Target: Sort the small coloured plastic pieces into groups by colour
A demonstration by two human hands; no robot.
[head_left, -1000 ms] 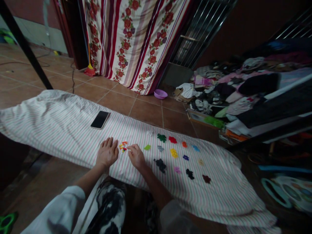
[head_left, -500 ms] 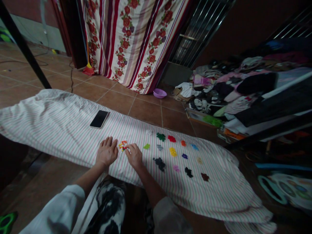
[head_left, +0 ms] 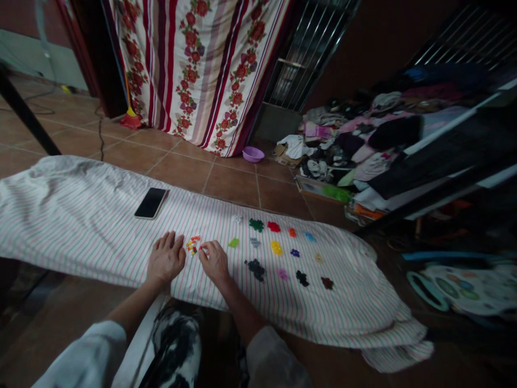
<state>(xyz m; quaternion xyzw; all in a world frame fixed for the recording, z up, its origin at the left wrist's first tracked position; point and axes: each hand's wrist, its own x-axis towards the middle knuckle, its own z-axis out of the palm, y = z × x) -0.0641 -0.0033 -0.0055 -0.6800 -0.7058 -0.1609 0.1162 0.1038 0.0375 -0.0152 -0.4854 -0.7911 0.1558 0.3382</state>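
On the striped cloth [head_left: 121, 237], a small mixed pile of red, orange, yellow, white and green pieces [head_left: 192, 245] lies between my hands. My left hand [head_left: 165, 257] rests flat on the cloth just left of the pile, fingers extended. At the pile's right edge my right hand [head_left: 214, 260] has thumb and index finger pinched together, with a tiny red piece at the tips. Single-colour piles spread to the right, among them green [head_left: 256, 224], red [head_left: 273, 227], yellow [head_left: 277, 248], dark grey [head_left: 256, 270], black [head_left: 302, 278] and brown [head_left: 327, 283].
A phone [head_left: 151, 203] lies on the cloth behind my left hand. Beyond the cloth's far edge are a purple basin [head_left: 253, 154], a floral curtain [head_left: 189, 70] and a heap of clothes [head_left: 363, 134]. Dark bars slant at both sides.
The view has shifted, so the scene sits further left. My right hand has drawn slightly back from the mixed pile, with a red piece now showing at its fingertips.
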